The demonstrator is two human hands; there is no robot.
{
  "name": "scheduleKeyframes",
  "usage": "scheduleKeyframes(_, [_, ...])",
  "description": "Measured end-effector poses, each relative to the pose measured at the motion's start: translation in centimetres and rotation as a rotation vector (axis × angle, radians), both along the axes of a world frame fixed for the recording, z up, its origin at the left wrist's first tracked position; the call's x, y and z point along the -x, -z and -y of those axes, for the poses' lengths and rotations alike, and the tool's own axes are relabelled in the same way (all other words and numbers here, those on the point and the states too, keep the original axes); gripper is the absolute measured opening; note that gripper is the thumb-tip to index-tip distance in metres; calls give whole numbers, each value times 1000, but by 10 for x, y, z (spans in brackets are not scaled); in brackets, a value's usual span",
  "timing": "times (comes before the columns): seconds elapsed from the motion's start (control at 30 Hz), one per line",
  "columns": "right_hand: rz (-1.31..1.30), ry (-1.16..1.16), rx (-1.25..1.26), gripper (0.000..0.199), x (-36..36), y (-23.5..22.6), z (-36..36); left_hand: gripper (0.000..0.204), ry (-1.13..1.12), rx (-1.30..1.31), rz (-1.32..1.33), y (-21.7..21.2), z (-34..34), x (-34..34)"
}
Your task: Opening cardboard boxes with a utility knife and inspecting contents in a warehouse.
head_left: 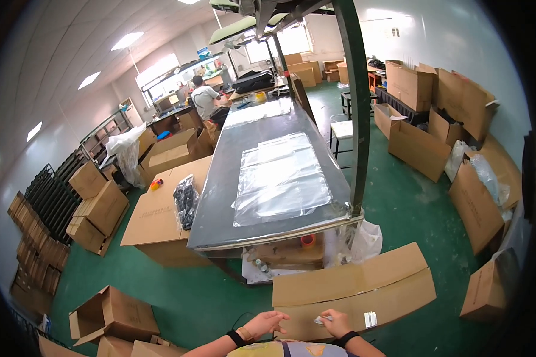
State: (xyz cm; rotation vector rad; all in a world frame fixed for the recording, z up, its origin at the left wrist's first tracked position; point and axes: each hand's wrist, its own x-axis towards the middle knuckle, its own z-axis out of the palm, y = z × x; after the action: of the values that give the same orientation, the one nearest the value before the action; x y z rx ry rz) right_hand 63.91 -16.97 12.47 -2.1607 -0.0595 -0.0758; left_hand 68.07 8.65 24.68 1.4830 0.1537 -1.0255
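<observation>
Low in the head view, my left hand (267, 324) is held with its fingers loosely stretched out and nothing in it. To its right, my right hand (338, 325) is closed on a small crumpled white piece (322, 320), perhaps plastic or tape; its exact kind does not show. Both hands are at the near side of a long brown cardboard box (351, 284), whose top flaps meet along a lengthwise seam. A shiny whitish patch (370, 319) lies on the box's near panel, right of my right hand.
Ahead stands a long dark table (217, 220) with clear plastic sheets (283, 172) on it and a green post (358, 119) at its right. Cardboard boxes (116, 315) lie at left; more boxes (420, 149) line the right wall. Farther off, a person (205, 101) sits left of the table.
</observation>
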Motion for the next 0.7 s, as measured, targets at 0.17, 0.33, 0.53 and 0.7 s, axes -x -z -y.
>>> scheduleKeyframes(0.17, [-313,264,-255,15,5,23,35,25,-166,-15,58,4,-13,-8])
scheduleKeyframes(0.33, [18,509,-199,13,-29,19,52,24,-91,51,8,3,-32,-47])
scheduleKeyframes(0.53, [80,712,-635,25,-111,-14,63,48,119,-135,679,24,-42,-169])
scheduleKeyframes(0.7, [106,909,-279,22,-177,-24,85,57,411,-461,1400,19,11,-268])
